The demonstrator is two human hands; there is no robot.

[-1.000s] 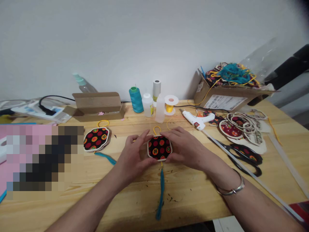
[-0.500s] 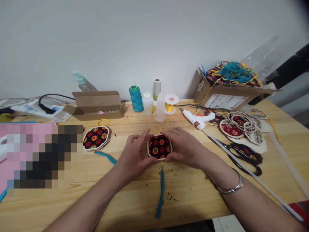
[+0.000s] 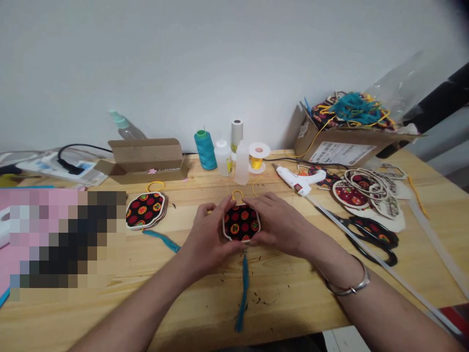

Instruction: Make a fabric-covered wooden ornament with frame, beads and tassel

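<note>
Left hand (image 3: 208, 231) and right hand (image 3: 277, 225) close together, clasping both sides of black floral ornament (image 3: 241, 223); ornament sits on pine table (image 3: 293, 298), centred between hands; yellow cord loop (image 3: 238, 194) at top; teal tassel (image 3: 242, 293) hangs toward near edge; stack of matching ornaments (image 3: 145, 210) left; hot glue gun (image 3: 298, 179) and scissors (image 3: 370, 239) right.
</note>
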